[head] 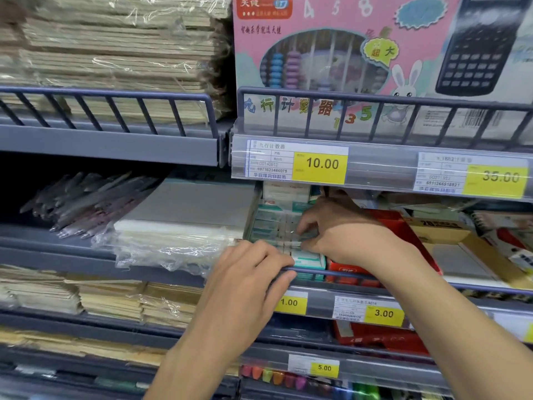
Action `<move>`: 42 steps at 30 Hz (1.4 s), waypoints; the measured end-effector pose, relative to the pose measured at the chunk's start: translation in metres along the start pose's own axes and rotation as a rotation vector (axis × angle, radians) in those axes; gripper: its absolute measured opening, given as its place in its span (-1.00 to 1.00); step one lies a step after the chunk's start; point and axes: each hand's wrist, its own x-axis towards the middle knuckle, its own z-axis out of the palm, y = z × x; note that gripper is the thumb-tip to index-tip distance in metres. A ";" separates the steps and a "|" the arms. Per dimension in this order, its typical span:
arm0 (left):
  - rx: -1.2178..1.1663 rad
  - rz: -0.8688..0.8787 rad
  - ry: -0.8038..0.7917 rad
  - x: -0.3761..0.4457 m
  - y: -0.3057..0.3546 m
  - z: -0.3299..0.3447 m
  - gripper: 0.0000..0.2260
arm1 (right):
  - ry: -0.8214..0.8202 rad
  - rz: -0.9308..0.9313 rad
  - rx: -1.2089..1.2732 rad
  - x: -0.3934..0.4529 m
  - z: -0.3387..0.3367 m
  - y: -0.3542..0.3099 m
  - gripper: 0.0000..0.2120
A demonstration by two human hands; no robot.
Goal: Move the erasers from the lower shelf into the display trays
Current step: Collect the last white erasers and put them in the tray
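Erasers (272,226) in teal-and-white wrappers sit packed in rows in a tray on the middle shelf, just left of a red box (401,226) and right of a stack of white paper (187,209) in loose plastic. From the head view, the right hand (337,229) reaches in under the price strip (320,164) and its curled fingers pinch an eraser at the near end of the rows, seemingly seating it. The left hand (248,284) rests on the shelf rail (331,274) with fingers bent over the bar, gripping it for support; it holds no eraser that I can see. To do this step well, I would press the eraser down flat and square with its neighbours, wrapper facing the same way, so the row stays tight and nothing tips over the rail. Working from the far end toward the near edge would keep the fingers from knocking seated pieces. The lower shelf supply is hidden behind the arms.
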 end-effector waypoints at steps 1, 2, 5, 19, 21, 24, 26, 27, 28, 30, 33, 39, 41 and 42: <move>-0.004 0.000 -0.001 0.000 0.000 0.000 -0.77 | -0.005 0.002 -0.015 0.000 0.001 -0.001 -0.84; -0.008 0.000 -0.002 -0.001 -0.001 0.001 -0.78 | -0.014 0.009 -0.017 0.000 0.001 -0.002 -0.84; -0.019 -0.003 -0.010 -0.002 0.000 0.000 -0.79 | -0.032 0.024 -0.005 -0.003 -0.001 -0.003 -0.87; -0.657 -0.341 0.063 -0.036 0.020 -0.043 -0.87 | 0.487 -0.042 0.902 -0.134 0.023 -0.020 -0.89; -0.855 -0.429 -0.035 -0.054 0.022 -0.034 -0.88 | 0.447 0.017 1.051 -0.169 0.048 -0.020 -0.88; -1.013 -0.581 -0.266 -0.093 0.023 0.002 -0.90 | 0.355 0.247 1.186 -0.219 0.105 -0.014 -0.78; -1.044 -0.725 -0.410 -0.129 0.024 0.038 -0.88 | 0.304 0.450 1.262 -0.254 0.153 -0.009 -0.88; -1.034 -0.794 -0.494 -0.150 0.025 0.055 -0.87 | 0.279 0.551 1.295 -0.273 0.177 -0.006 -0.90; -1.018 -0.855 -0.588 -0.172 0.027 0.072 -0.87 | 0.250 0.656 1.309 -0.293 0.202 -0.002 -0.87; -0.981 -0.957 -0.759 -0.216 0.034 0.098 -0.88 | 0.172 0.845 1.291 -0.335 0.245 0.004 -0.85; -0.895 -1.053 -0.935 -0.273 0.047 0.120 -0.90 | 0.060 1.041 1.259 -0.401 0.292 0.012 -0.85; -0.775 -1.153 -1.112 -0.336 0.099 0.133 -0.89 | 0.046 1.329 1.286 -0.528 0.335 0.023 -0.87; -0.745 -1.142 -1.141 -0.343 0.124 0.136 -0.90 | 0.051 1.390 1.276 -0.566 0.340 0.029 -0.85; -0.740 -1.142 -1.148 -0.344 0.138 0.139 -0.91 | 0.057 1.417 1.272 -0.584 0.341 0.032 -0.84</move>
